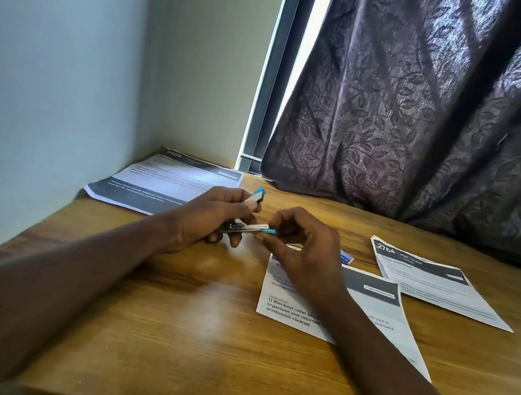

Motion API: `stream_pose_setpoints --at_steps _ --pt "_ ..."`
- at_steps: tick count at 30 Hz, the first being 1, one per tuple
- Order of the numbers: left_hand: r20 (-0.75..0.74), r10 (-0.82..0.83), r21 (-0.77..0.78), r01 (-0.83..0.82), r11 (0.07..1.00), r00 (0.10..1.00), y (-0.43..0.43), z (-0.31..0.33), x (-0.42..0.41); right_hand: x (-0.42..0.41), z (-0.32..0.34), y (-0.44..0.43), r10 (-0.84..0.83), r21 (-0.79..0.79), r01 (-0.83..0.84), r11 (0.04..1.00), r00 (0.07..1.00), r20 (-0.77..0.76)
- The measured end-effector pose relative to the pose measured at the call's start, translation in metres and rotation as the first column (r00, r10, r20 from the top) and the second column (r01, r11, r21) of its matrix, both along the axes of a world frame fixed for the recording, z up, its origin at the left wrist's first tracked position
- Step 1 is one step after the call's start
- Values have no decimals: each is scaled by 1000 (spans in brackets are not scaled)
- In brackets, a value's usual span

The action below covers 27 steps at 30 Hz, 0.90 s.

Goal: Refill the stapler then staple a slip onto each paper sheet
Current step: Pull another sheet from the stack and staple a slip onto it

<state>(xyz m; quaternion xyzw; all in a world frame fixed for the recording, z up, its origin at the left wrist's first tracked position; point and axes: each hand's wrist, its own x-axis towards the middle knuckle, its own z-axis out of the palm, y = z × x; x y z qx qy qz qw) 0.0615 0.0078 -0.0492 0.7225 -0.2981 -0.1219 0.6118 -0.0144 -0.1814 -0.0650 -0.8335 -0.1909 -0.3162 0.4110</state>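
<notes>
My left hand grips a small blue and white stapler above the wooden table; its top is swung up and the metal staple channel points right. My right hand pinches the channel's blue front end between thumb and fingers; whether it holds staples I cannot tell. One printed sheet lies at the back left against the wall. A second sheet lies under my right wrist. A third sheet lies at the right. A small blue staple box sits just behind my right hand.
A pale wall runs along the table's left side. A dark patterned curtain hangs down onto the table's back edge, with a bright window strip beside it. Bare wood shows between my forearms.
</notes>
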Motion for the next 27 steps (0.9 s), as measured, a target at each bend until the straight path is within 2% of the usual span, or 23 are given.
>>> stream_pose_setpoints --at_steps 4,6,10,13,17,20,25,27 --pt "94 -32 82 24 996 995 2 0 -3 3 0 -8 -107 -49 111 993 991 83" --pt "151 -18 116 1 993 988 1 -2 -2 2 0 -13 -141 -144 150 978 987 72" --pt "212 29 81 -47 996 977 -3 -4 -2 5 2 -31 -391 -446 345 826 920 -13" --pt "276 77 79 -102 992 958 -2 -2 -2 2 1 -34 -498 -580 361 731 863 -90" --pt "323 92 110 -133 985 942 -2 -1 -2 0 -2 -31 -607 -707 365 606 787 -114" --pt "394 100 133 -164 977 913 -4 -1 -3 0 -3 -23 -635 -739 374 560 767 -94" --pt "462 76 197 -185 963 884 -1 -5 -3 -1 -2 -19 -646 -733 376 567 755 -112" --pt "493 53 251 -200 947 868 -1 -5 -2 -2 -2 -19 -638 -703 387 596 761 -122"
